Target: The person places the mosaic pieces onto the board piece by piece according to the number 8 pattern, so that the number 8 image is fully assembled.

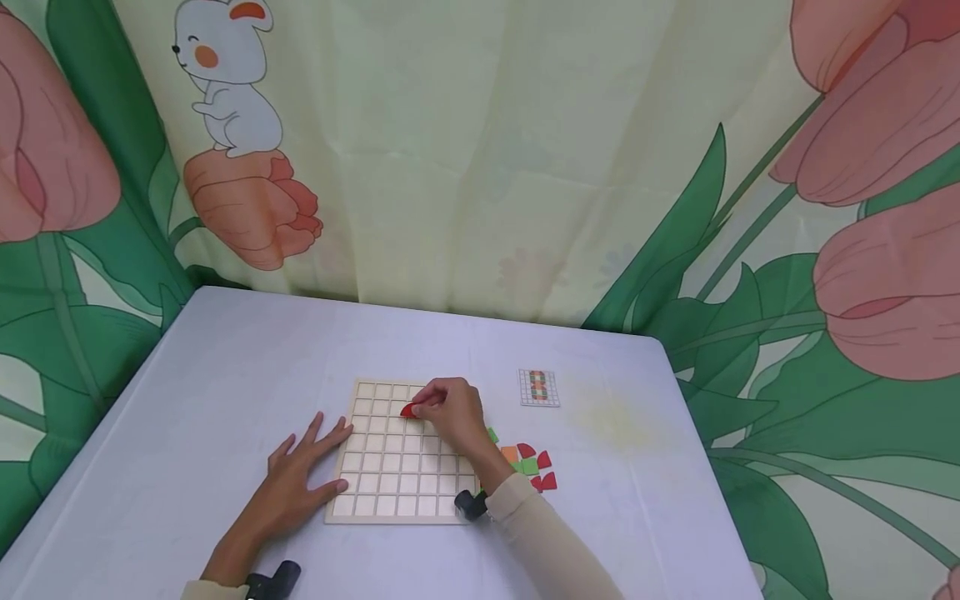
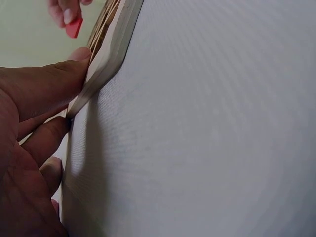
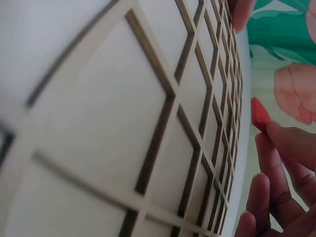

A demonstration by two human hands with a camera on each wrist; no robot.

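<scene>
From the head view, I see a person at a table (image 1: 637, 517) under a white cloth, both hands at a square wooden board (image 1: 386, 483) ruled into a grid of raised lines. The left hand (image 1: 296, 471) lies at the board's left side with its fingers spread, the thumb and a fingertip touching the rim. The right hand (image 1: 453, 417) reaches over the upper part of the grid, pinching a red piece (image 1: 409, 411) with a curved edge between thumb and forefinger. In the wrist views that piece looks raised off the board, though at such a slant I can't be certain how far it is from the surface.

Just right of the board, partly hidden by the right forearm, lies a loose group of pieces: an orange square (image 1: 510, 454), some green pieces (image 1: 529, 467) and several red curved pieces (image 1: 550, 481). Beyond them rests a small card (image 1: 539, 388) printed with a grid and a coloured pattern. Behind the table hangs a pale backdrop (image 1: 427, 167) with large pink tulips and a white cartoon animal (image 1: 228, 83).
</scene>
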